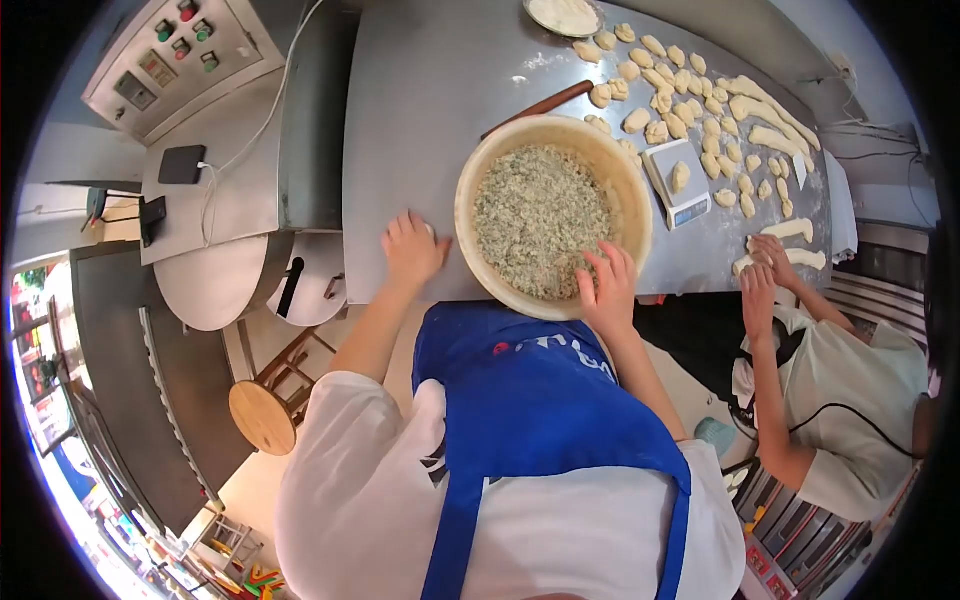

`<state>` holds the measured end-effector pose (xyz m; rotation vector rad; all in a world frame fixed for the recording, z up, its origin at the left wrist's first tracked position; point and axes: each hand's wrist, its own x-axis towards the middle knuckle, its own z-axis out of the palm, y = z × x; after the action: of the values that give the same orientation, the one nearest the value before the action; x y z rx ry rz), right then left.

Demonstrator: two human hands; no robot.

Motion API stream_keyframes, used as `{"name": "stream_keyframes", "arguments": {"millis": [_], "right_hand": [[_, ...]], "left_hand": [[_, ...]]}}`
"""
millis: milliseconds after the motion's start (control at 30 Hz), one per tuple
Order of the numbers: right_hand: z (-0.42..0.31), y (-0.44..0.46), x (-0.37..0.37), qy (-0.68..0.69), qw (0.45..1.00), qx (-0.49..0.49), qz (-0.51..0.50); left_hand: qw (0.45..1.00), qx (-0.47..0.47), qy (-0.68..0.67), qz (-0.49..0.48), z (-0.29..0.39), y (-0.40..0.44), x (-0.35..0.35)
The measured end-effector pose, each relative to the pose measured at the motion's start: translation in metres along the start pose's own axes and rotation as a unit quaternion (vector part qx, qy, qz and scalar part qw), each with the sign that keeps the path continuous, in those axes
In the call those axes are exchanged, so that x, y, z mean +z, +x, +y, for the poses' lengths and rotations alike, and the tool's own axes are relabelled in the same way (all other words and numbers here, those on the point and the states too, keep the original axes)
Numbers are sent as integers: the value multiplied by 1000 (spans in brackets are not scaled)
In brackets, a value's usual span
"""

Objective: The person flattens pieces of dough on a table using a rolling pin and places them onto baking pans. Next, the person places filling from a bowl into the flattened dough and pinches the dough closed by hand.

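Observation:
A large cream-coloured bowl [636, 185] of crumbly, green-flecked filling [540, 215] stands at the near edge of the metal table. My right hand [610, 287] reaches over its near right rim, thumb and fingers apart, with the fingertips at the filling. To the left of the bowl, my left hand [413, 250] rests on the tabletop with its fingers spread. A small pale piece [430, 231] shows beside its fingers, mostly hidden, and I cannot tell what it is. Behind the bowl lies a brown rolling pin [545, 106].
Several dough pieces [676, 125] and dough strips [770, 110] cover the right of the table [420, 110]. A digital scale [662, 160] carries one piece. A co-worker's hands [765, 265] touch dough at the right. A bowl of white powder [565, 15] sits far back; a stool [262, 415] stands left.

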<state>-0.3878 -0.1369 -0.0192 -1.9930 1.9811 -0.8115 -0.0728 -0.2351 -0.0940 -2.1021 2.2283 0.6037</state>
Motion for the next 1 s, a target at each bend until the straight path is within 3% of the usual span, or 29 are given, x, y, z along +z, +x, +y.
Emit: {"name": "stream_keyframes", "arguments": {"millis": [100,167,300,367,400,433,500,633,700,800,933,1000], "right_hand": [[-2,-6,7,-40,999,-28,-6],[-4,-5,11,-56,998,-25,-5],[-1,-1,11,-79,996,-19,22],[-2,-6,12,-55,998,-19,15],[-5,-4,13,-58,998,-7,25],[-6,-5,15,-59,998,3,31],[-8,-3,13,-51,998,13,17],[-7,-3,13,-58,998,20,16],[-8,-3,13,-54,998,14,41],[-6,-5,17,-48,998,33,38],[-6,-1,15,-57,998,22,36],[-8,-3,15,-52,997,12,51]], "left_hand": [[997,13,20,70,1,29,2],[994,38,101,23,7,35,-5],[995,60,78,-21,2,55,-2],[994,-84,-63,4,-6,59,7],[999,-22,32,8,-5,51,-4],[999,-11,37,6,-7,53,-4],[988,104,112,3,-7,53,-5],[980,132,147,-29,8,62,-14],[988,69,137,-10,15,63,-13],[990,111,77,38,8,62,0],[986,138,94,26,2,66,3],[995,-24,-63,71,2,71,7]]}}
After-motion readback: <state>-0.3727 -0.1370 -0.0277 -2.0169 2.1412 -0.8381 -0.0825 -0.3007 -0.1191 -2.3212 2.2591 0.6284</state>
